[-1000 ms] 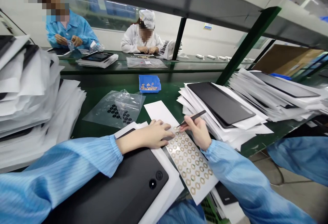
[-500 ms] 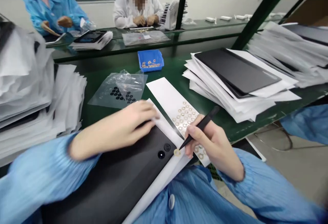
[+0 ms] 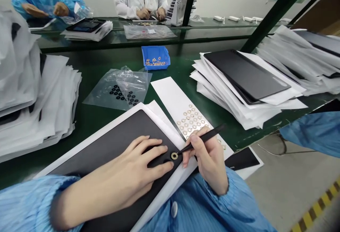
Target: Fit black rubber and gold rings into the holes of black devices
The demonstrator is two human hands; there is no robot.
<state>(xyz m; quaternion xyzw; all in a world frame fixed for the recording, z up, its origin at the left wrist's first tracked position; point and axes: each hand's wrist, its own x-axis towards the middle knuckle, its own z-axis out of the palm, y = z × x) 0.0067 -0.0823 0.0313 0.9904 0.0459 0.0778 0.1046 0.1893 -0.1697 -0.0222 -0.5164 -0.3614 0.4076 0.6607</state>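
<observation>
A dark grey tablet-like panel (image 3: 114, 143) lies on a white foam sleeve (image 3: 87, 142) in front of me. My left hand (image 3: 138, 170) rests flat on it, fingers spread, with the fingertips beside the round holes near its corner. My right hand (image 3: 208, 154) pinches black tweezers (image 3: 209, 134). Their tip touches a small gold ring (image 3: 174, 156), which sits over one of the round holes. Beyond the right hand, a white strip (image 3: 164, 92) carries rows of similar rings (image 3: 192, 118).
A blue bin (image 3: 156, 65) of rings and a clear bag (image 3: 101, 90) of black rings lie ahead. Sleeved stacks stand left (image 3: 55, 101) and right (image 3: 220, 94), the right one topped by a grey panel (image 3: 247, 76). Two people work across the bench.
My left hand has moved from the sleeve's edge onto the panel beside the holes. The tweezers and ring have shifted left, from the sleeve's edge to over a hole.
</observation>
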